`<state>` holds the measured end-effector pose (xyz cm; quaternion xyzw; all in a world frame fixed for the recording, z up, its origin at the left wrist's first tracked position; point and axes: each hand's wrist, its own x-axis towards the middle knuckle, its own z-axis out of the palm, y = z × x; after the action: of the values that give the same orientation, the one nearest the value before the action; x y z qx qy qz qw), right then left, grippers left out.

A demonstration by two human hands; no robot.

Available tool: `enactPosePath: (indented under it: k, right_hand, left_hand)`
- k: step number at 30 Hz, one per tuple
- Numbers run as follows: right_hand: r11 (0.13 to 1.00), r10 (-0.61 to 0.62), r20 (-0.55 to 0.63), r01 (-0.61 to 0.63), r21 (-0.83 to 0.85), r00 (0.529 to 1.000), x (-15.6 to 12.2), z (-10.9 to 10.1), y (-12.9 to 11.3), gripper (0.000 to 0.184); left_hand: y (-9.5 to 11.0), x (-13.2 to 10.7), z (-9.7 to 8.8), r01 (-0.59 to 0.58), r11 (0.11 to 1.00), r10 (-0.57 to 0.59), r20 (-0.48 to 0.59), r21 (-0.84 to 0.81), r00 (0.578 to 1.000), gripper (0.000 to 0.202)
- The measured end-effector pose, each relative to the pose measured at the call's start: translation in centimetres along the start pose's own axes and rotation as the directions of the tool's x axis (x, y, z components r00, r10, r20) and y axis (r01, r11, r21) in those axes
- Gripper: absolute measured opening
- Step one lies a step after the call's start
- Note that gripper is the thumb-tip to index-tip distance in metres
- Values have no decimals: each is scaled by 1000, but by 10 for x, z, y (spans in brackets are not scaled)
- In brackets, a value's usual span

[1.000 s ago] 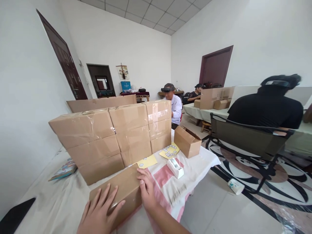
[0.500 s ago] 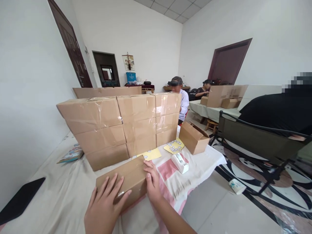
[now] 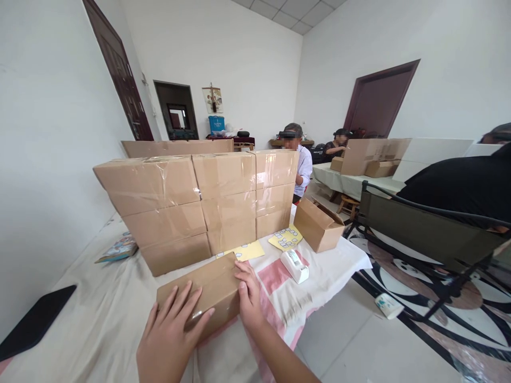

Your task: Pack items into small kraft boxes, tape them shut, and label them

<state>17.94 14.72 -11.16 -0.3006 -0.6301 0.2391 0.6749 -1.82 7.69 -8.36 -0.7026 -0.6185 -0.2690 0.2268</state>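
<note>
A taped cardboard box (image 3: 207,287) lies flat on the cloth-covered table (image 3: 91,330) just in front of me. My left hand (image 3: 170,338) rests on the box's near top with fingers spread flat. My right hand (image 3: 248,292) presses against the box's right end, fingers together and extended along the cardboard. Behind the box stands a stack of sealed cardboard boxes (image 3: 199,202), three high and three wide.
A white tape dispenser (image 3: 294,265), two yellow sticker sheets (image 3: 284,238) and an open small carton (image 3: 318,224) lie to the right. A black phone (image 3: 34,322) lies at the left. A folding chair (image 3: 423,234) and seated people are to the right.
The view has shifted slightly; both hands stay on the box, the left fingers sliding a little across its top. The box has barely moved.
</note>
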Motion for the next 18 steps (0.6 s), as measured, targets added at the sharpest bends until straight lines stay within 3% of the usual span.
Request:
enactPosePath:
  k: [18]
  right_hand:
    - [1000, -4, 4, 3, 25, 1000, 2, -1, -4, 23]
  left_hand:
    - [6, 3, -11, -3, 1000, 3, -1, 21, 1000, 59]
